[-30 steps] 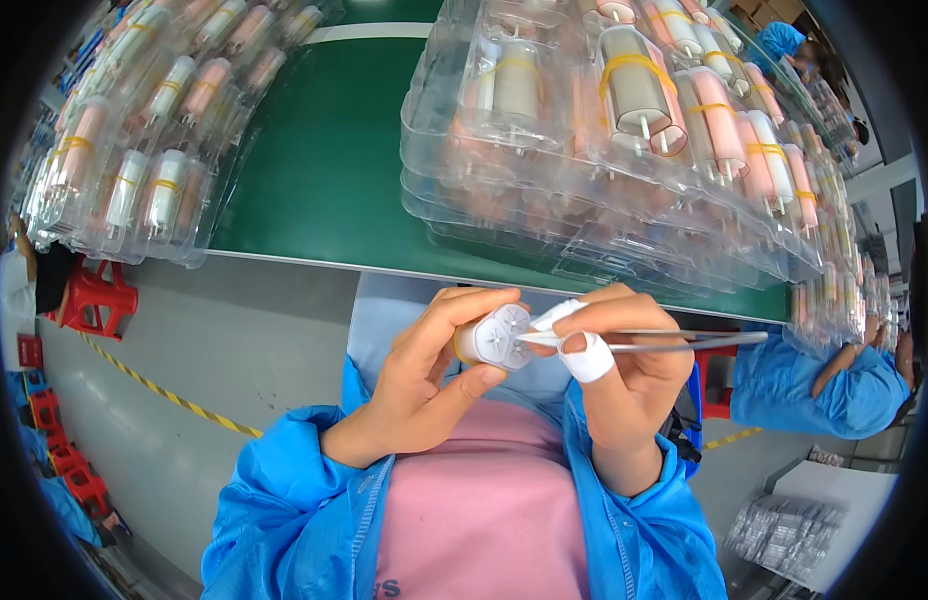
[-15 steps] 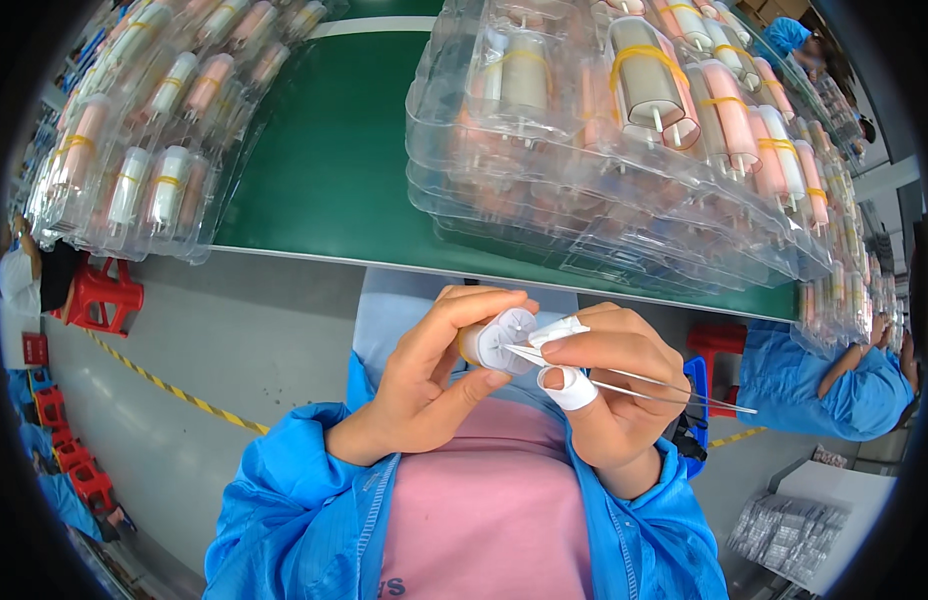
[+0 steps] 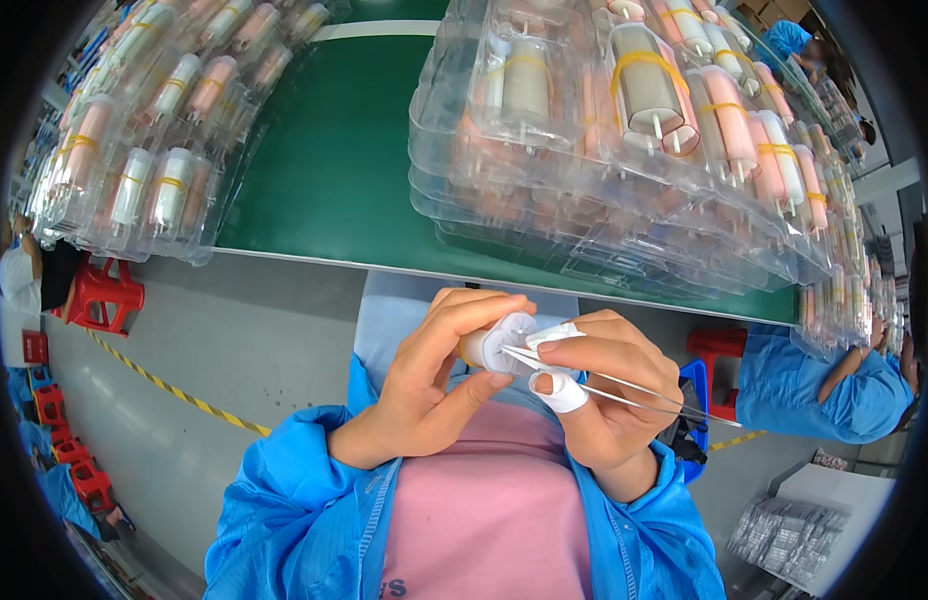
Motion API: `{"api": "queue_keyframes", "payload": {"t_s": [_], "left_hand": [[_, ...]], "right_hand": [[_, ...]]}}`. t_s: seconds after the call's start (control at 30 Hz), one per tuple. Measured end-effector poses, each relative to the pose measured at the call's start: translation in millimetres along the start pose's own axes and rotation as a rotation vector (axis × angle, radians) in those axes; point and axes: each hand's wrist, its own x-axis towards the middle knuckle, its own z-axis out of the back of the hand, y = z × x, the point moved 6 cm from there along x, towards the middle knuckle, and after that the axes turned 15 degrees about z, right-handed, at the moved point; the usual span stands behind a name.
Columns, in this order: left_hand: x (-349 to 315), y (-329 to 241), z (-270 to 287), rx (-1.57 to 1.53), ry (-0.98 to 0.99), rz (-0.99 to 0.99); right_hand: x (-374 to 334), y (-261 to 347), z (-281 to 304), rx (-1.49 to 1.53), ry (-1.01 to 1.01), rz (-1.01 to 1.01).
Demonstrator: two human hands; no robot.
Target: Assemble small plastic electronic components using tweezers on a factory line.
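Tweezers in the right hand have tipped since a second ago: their back end now hangs lower, pointing to the lower right of the frame. This hand is mostly closed, with thumb and fingers pinching the tweezers. White wraps go around the thumb and a fingertip.

At the middle of the frame, the left hand is curled partway shut around a short tube bundle, much as before. Its fingers are on top and its thumb is below. The bundle's pale round end faces right, toward the tweezers. The tips seem to touch that end, but they are small and pale, so I can't be sure.

Blue sleeves cover both arms, and a pink shirt shows between them at the bottom of the frame. Above the hands is a green table. Clear trays are piled on it at the upper right, full of pink, white and gray tubes with yellow bands. More trays like these sit at the upper left. A red stool stands on the floor at the left. Near the right edge is a person in blue.
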Motion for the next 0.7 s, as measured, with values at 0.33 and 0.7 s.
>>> {"api": "queue_keyframes", "payload": {"t_s": [0.33, 0.7], "left_hand": [[1, -1, 3, 0.198, 0.014, -0.092], [1, -2, 2, 0.140, 0.019, -0.071]], "right_hand": [[-6, -3, -4, 0.020, -0.070, 0.013], [-11, -4, -1, 0.044, -0.124, -0.009]]}}
